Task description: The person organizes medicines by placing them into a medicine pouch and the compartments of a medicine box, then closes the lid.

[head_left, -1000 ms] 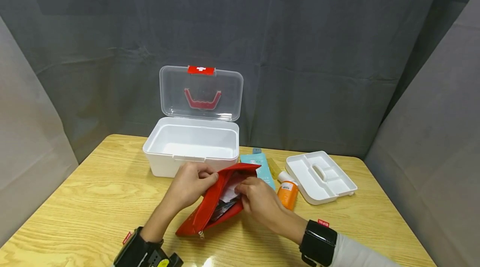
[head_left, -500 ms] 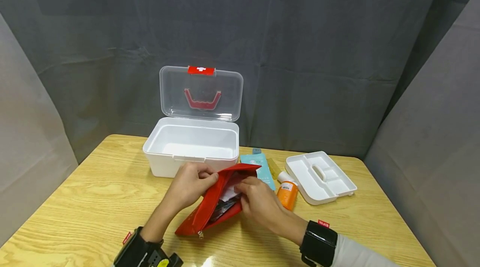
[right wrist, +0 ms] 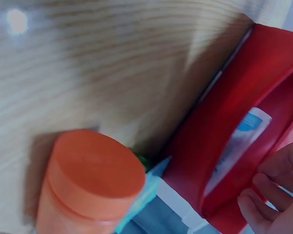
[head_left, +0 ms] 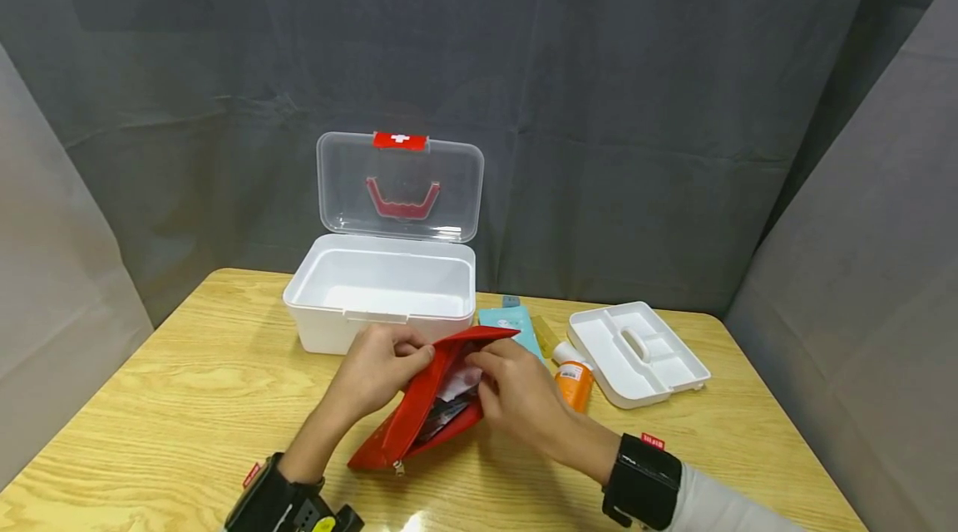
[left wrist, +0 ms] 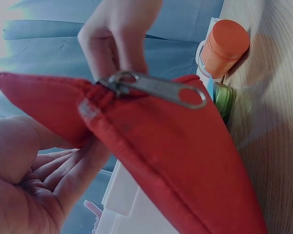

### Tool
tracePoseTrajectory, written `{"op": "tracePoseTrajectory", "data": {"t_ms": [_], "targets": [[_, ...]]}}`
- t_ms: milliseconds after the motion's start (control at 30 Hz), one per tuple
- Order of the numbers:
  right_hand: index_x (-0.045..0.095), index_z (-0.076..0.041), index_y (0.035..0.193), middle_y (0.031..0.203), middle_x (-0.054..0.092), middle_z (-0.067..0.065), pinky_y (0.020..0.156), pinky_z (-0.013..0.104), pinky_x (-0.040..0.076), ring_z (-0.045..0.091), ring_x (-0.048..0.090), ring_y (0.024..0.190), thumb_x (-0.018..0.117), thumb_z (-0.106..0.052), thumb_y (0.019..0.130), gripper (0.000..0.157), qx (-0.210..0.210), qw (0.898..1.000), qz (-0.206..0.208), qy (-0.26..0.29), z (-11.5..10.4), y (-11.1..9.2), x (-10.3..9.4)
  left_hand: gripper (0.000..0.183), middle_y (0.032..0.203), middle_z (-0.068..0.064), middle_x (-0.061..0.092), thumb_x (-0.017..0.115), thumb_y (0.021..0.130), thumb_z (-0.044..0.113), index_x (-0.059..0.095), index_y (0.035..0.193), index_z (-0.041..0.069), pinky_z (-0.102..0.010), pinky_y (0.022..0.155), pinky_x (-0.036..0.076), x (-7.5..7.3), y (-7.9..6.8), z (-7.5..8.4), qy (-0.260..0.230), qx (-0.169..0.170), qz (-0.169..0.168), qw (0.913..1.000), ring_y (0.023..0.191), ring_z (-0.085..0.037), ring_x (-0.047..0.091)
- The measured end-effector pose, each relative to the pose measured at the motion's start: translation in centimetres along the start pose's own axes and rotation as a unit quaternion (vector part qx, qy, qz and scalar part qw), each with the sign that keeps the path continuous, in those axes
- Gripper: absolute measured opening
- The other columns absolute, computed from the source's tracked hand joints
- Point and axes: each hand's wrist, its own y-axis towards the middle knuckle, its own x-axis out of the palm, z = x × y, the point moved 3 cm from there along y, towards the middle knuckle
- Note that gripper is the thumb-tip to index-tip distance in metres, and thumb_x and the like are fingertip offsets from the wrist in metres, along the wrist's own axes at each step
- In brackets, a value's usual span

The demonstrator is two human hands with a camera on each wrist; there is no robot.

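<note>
A red zippered pouch (head_left: 422, 407) stands tilted on the table with its mouth open. My left hand (head_left: 382, 370) grips its upper left edge, thumb outside; the metal zipper pull (left wrist: 161, 87) shows large in the left wrist view. My right hand (head_left: 520, 395) is at the mouth, thumb and forefinger pinching a whitish thin packet (head_left: 460, 382) whose kind is unclear. Dark, shiny packets (head_left: 441, 417) lie lower in the pouch. In the right wrist view, a white and blue packet (right wrist: 244, 136) shows inside, with curled fingers (right wrist: 278, 195) at the far side.
Behind the pouch is a white first-aid box (head_left: 382, 291) with its clear lid (head_left: 400, 187) raised. To the right lie an orange bottle (head_left: 574, 385), a light-blue packet (head_left: 512, 322), a yellow-green item (head_left: 545, 334) and a white divided tray (head_left: 639, 353).
My right hand has lifted slightly at the pouch mouth, and the whitish packet has shifted with its fingertips. My left hand keeps its grip on the edge.
</note>
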Motion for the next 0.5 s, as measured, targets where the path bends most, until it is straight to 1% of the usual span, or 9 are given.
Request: {"op": "tracePoseTrajectory", "data": {"t_ms": [167,300,400,500], "targets": [[0.078,-0.007,0.098,0.094,0.071,0.005,0.077,0.034,0.060,0.022,0.068,0.089,0.072,-0.007,0.084,0.016,0.014,0.999,0.033,0.004,0.2,0.9,-1.3,0.012,0.078,-0.006,0.076,0.065,0.092,0.008,0.075,0.087,0.003,-0.026,0.053,0.057,-0.1,0.0,0.0,0.000,0.003,0.000,1.0000,0.059,-0.011,0.067],[0.078,-0.009,0.095,0.092,0.071,0.005,0.073,0.033,0.059,0.020,0.067,0.086,0.072,-0.011,0.087,0.011,0.026,0.998,0.055,0.000,0.8,1.5,-2.3,0.012,0.077,-0.005,0.075,0.065,0.092,0.008,0.075,0.086,0.003,-0.026,0.053,0.057,-0.1,0.0,0.0,-0.003,0.004,0.001,1.0000,0.057,-0.011,0.066],[0.077,-0.010,0.092,0.091,0.071,0.004,0.072,0.033,0.059,0.020,0.065,0.085,0.071,-0.013,0.088,0.008,0.032,0.998,0.063,-0.003,1.2,1.7,-3.0,0.013,0.076,-0.004,0.075,0.065,0.092,0.008,0.075,0.086,0.004,-0.026,0.052,0.057,-0.1,0.0,0.0,0.001,0.007,0.002,1.0000,0.057,-0.010,0.066],[0.077,-0.009,0.091,0.089,0.071,0.005,0.070,0.035,0.058,0.021,0.065,0.083,0.070,-0.013,0.089,0.009,0.043,0.997,0.067,-0.005,1.8,2.0,-3.4,0.013,0.075,-0.003,0.075,0.065,0.091,0.007,0.075,0.085,0.004,-0.027,0.053,0.056,-0.1,0.0,0.1,0.004,0.007,0.002,1.0000,0.056,-0.010,0.065]]}}
